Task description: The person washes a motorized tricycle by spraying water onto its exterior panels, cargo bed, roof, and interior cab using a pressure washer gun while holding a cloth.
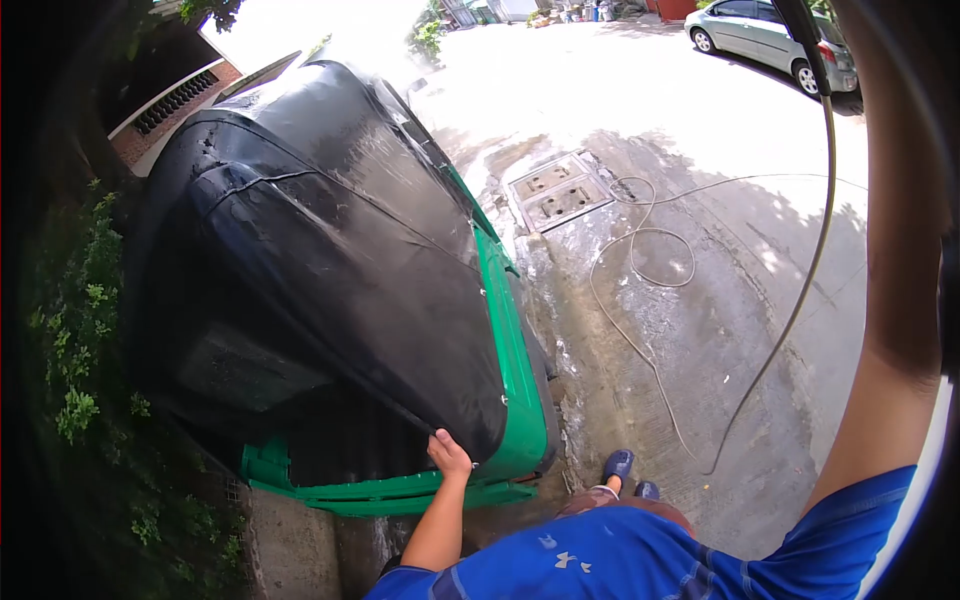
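A three-wheeler with a wet black fabric canopy [380, 230] and a green body [525, 425] stands in front of me. My left hand [450, 455] is closed on the canopy's lower rear corner, just above the green panel. On the right, my bare right arm [900, 300] reaches up, and its hand is beyond the top of the view. Close to that arm hangs a black wand-like tube [803, 40] with a thin hose [828, 190] running down from its end. What holds the tube is out of sight.
The hose lies in loops [665, 258] on wet concrete. A drain cover [562, 192] is set in the ground beside the vehicle. Leafy plants [80, 330] line the left side. A silver car [770, 45] is parked at the upper right. My blue shoes [619, 466] are below.
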A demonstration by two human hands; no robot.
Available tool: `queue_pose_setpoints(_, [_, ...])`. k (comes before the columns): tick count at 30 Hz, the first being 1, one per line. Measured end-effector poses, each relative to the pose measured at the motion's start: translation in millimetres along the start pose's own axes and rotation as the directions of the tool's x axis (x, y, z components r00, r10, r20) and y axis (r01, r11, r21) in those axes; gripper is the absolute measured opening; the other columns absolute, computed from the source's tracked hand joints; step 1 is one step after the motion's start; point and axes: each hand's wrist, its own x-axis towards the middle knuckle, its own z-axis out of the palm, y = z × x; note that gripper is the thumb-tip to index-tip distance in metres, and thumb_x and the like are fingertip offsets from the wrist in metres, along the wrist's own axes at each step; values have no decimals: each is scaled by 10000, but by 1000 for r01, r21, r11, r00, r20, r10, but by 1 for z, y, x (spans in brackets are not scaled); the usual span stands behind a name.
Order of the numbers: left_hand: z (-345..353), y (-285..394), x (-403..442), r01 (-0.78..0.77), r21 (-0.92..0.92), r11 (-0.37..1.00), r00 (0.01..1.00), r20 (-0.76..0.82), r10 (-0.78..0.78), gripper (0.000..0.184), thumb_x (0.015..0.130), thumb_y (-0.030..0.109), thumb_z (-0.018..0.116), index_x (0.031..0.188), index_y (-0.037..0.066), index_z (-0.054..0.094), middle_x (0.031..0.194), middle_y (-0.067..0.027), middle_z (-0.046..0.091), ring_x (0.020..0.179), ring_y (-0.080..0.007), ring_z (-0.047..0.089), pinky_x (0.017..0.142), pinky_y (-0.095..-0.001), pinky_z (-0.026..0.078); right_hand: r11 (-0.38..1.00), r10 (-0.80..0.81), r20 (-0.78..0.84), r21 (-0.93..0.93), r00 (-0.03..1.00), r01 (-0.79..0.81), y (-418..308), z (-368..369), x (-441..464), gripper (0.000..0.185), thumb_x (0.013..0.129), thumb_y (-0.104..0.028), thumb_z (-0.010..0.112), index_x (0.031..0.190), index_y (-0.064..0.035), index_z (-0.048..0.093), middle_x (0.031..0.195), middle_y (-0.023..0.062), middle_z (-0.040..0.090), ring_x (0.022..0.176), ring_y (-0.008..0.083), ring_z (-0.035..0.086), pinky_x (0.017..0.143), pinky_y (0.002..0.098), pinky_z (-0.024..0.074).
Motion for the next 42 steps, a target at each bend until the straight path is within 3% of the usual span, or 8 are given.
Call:
queue_pose_setpoints(25, [9, -9, 2, -176, 28, 984, 978, -112, 178, 866, 1066, 672, 308, 1081, -117, 666, 1024, -335, 703, 988, -550, 661, 882, -579, 502, 984, -8, -31, 175, 999, 13, 24, 10, -48, 458, 941, -504, 761, 1229, -149, 783, 646, 4, 634, 496, 105, 548, 485, 270, 438])
queue_pose_setpoints(29, [8, -9, 2, -191, 37, 981, 976, -102, 194, 867, 1079, 653, 290, 1059, -129, 664, 1008, -340, 703, 977, -548, 663, 861, -586, 494, 976, -40, -6, 215, 999, 41, 50, 34, -56, 427, 963, -411, 753, 1320, -176, 758, 861, -4, 731, 624, 76, 527, 569, 272, 417])
queue_pose_setpoints(33, [8, -14, 2, -183, 63, 981, 977, -95, 188, 865, 1085, 646, 289, 1068, -137, 658, 1011, -340, 703, 967, -546, 662, 855, -584, 493, 975, -79, -104, 198, 991, 98, 129, 94, -46, 368, 929, -350, 784, 1131, -44, 766, 822, 86, 723, 697, 204, 679, 643, 360, 543])
queue_pose_setpoints(34, [7, -16, 1, -183, 56, 982, 978, -96, 187, 863, 1086, 644, 291, 1067, -138, 657, 1011, -341, 702, 965, -547, 661, 853, -584, 493, 979, 133, -25, 160, 991, -127, 131, 103, -63, 388, 926, -368, 803, 1076, -14, 750, 697, 27, 655, 570, 136, 615, 563, 302, 520])
queue_pose_setpoints(36, [9, -17, 3, -184, 38, 982, 977, -106, 187, 858, 1088, 640, 295, 1065, -139, 656, 1011, -343, 701, 959, -547, 659, 850, -584, 493, 891, -6, 186, 447, 983, -79, 147, 108, -89, 482, 868, -429, 867, 1056, -3, 744, 687, 14, 640, 535, 93, 590, 494, 261, 480])
queue_pose_setpoints(38, [11, -19, 2, -172, 35, 984, 978, -110, 175, 852, 1091, 631, 303, 1053, -148, 646, 1004, -355, 693, 957, -551, 655, 846, -584, 491, 870, 72, 333, 439, 940, -222, 148, 112, -110, 523, 829, -436, 897, 1066, 6, 748, 733, 52, 678, 606, 141, 639, 569, 297, 525])
queue_pose_setpoints(40, [10, -21, 3, -176, 43, 983, 977, -117, 180, 848, 1092, 627, 308, 1044, -152, 639, 1003, -361, 689, 956, -553, 653, 844, -586, 490, 978, 104, 29, 180, 994, -107, 157, 146, -124, 537, 866, -443, 860, 1115, 17, 739, 733, 89, 686, 685, 199, 675, 656, 348, 551])
queue_pose_setpoints(42, [10, -12, 2, -193, 39, 980, 972, -131, 197, 855, 1094, 626, 306, 991, -156, 636, 938, -356, 683, 899, -553, 645, 810, -586, 481, 985, 110, 38, 131, 993, -114, 160, 159, -116, 530, 881, -449, 837, 1143, 2, 748, 785, 155, 720, 826, 284, 704, 825, 403, 559])
